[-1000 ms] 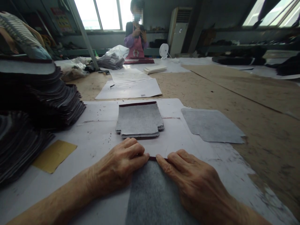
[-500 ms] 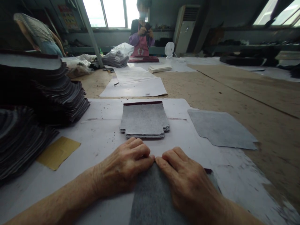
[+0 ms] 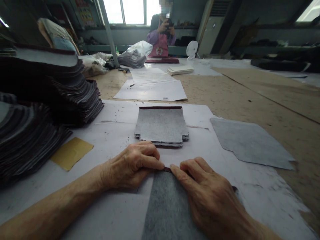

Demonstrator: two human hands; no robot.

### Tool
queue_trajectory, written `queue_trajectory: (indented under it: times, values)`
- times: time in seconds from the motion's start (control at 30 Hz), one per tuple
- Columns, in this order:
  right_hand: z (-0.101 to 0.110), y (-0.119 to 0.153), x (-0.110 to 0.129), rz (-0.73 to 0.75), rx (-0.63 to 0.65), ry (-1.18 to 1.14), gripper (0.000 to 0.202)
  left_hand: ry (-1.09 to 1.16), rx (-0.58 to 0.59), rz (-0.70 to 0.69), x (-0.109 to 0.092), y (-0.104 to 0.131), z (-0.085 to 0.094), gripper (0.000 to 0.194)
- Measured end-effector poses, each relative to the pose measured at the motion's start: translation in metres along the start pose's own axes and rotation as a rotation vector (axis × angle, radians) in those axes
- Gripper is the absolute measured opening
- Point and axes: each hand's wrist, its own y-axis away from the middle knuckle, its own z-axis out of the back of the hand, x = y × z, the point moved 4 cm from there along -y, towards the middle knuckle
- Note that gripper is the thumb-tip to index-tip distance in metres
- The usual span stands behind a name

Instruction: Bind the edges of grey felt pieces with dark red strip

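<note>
A grey fabric piece (image 3: pixel 170 206) lies in front of me, a narrow dark red strip showing along its far edge. My left hand (image 3: pixel 136 163) has its fingers curled, thumb and forefinger pressed on the left end of that edge. At the right end, my right hand (image 3: pixel 205 186) is closed too, its thumb and forefinger on the edge and its palm over the piece's right side. Just beyond my hands sits a small stack of grey pieces (image 3: pixel 161 125) with a dark red top edge.
Tall stacks of dark fabric (image 3: pixel 85 96) stand at the left, near a yellow card (image 3: pixel 72 153). Another grey piece (image 3: pixel 252 141) lies at the right. Paper sheets (image 3: pixel 155 88) are farther back. Across the table a person (image 3: pixel 161 36) holds a dark object; another bends at the far left.
The whole view has shifted, so things appear farther right. My fingertips have moved slightly apart along the edge, and the dark red strip now shows between them.
</note>
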Motion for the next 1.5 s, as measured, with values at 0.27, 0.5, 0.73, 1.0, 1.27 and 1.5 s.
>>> queue_trajectory:
  times: [0.27,0.5,0.73,1.0,1.27,1.5]
  values:
    - [-0.001,-0.002,0.005,0.122,0.047,0.059,0.033,-0.112,0.037,-0.106,-0.005,0.002,-0.002,0.028]
    - [-0.001,-0.003,0.004,0.119,0.060,0.074,0.037,0.209,-0.277,0.147,-0.003,0.007,0.023,0.029]
    - [-0.004,-0.002,-0.006,0.046,0.094,-0.062,0.044,-0.068,-0.031,0.210,-0.051,0.028,-0.007,0.025]
    - [-0.010,-0.004,-0.007,0.044,0.151,-0.032,0.050,-0.143,-0.077,0.175,-0.051,0.029,-0.009,0.034]
    - [-0.009,-0.008,-0.004,0.052,0.160,0.031,0.052,-0.183,-0.053,0.171,-0.053,0.029,-0.010,0.036]
    - [-0.007,-0.010,-0.003,0.027,0.129,-0.012,0.054,-0.181,-0.030,0.191,-0.051,0.032,-0.012,0.035]
